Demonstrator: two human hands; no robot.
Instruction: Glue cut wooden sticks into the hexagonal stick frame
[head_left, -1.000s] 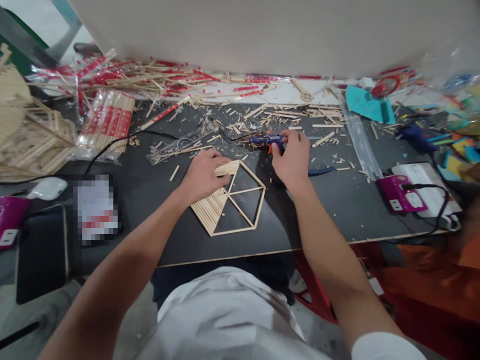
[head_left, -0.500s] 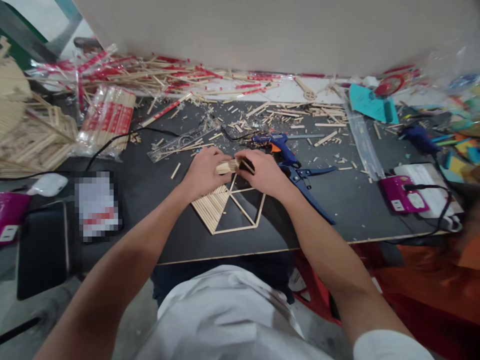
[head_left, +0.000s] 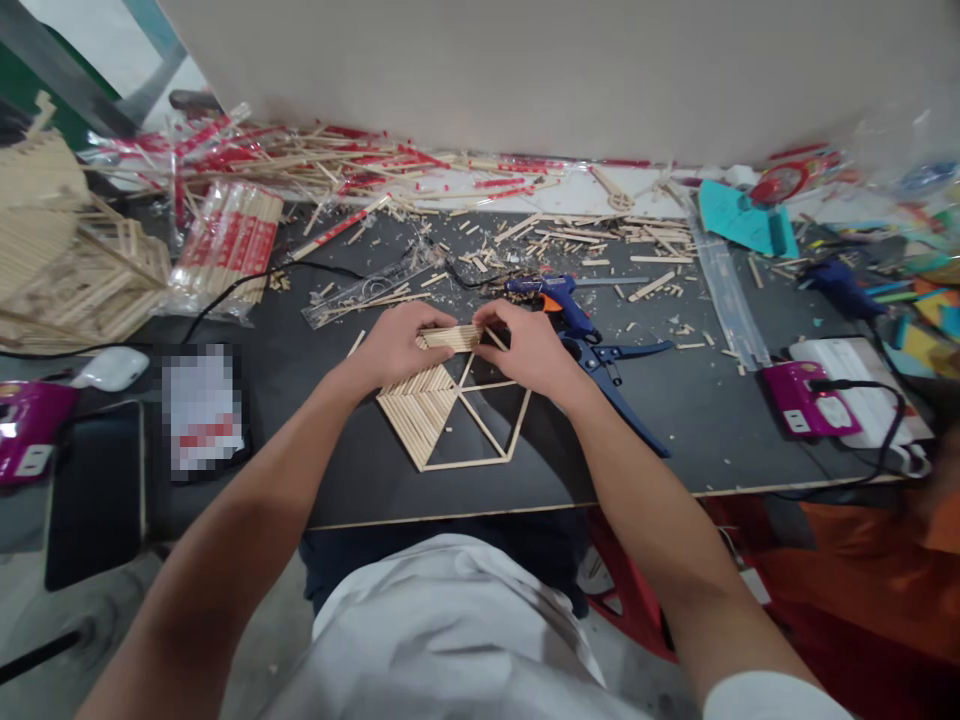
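kinda dim, flat light | soft shadow under right hand (head_left: 525, 345) | faint sheen on clear plastic sleeve (head_left: 727, 290) | bit soft overall | edges stretched, smeary | pixelated patch left

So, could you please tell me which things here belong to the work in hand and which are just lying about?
In the work:
- six-sided stick frame
- row of short sticks between left hand and right hand
- probably glue gun and blue-handled cutter

Lying about:
- black phone
- white case
- magenta adapter
- turquoise card
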